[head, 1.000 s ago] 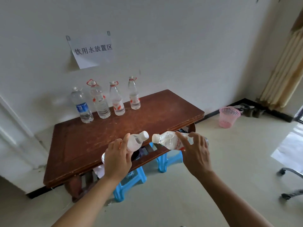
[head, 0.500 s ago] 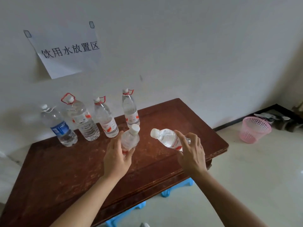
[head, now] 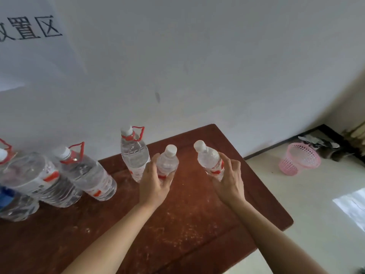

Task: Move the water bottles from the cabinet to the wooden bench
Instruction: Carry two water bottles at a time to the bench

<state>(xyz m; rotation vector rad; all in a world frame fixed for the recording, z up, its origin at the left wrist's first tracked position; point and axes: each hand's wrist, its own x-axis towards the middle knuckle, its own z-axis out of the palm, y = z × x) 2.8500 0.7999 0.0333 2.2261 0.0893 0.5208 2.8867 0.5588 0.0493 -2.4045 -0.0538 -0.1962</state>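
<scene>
My left hand (head: 154, 184) grips a small clear water bottle (head: 167, 163) with a white cap, held nearly upright over the dark wooden bench (head: 187, 224). My right hand (head: 230, 178) grips a second small bottle (head: 210, 160) with a red label, tilted left. Both are above the bench's far middle, right of a row of large bottles. The nearest large bottle (head: 134, 153) has a red carry handle and stands right beside my left hand. Two more red-handled bottles (head: 87, 175) (head: 37, 178) and a blue-labelled one (head: 11, 202) stand further left by the wall.
A white wall with a paper sign (head: 29, 36) rises directly behind the bench. On the pale floor to the right stands a pink plastic basket (head: 299, 159), with shoes (head: 324, 143) by the skirting behind it. The bench's right edge ends near my right forearm.
I have come much closer to the bench. Both hands carried their bottles forward over the top toward the row, and the bottles turned from lying sideways to more upright.
</scene>
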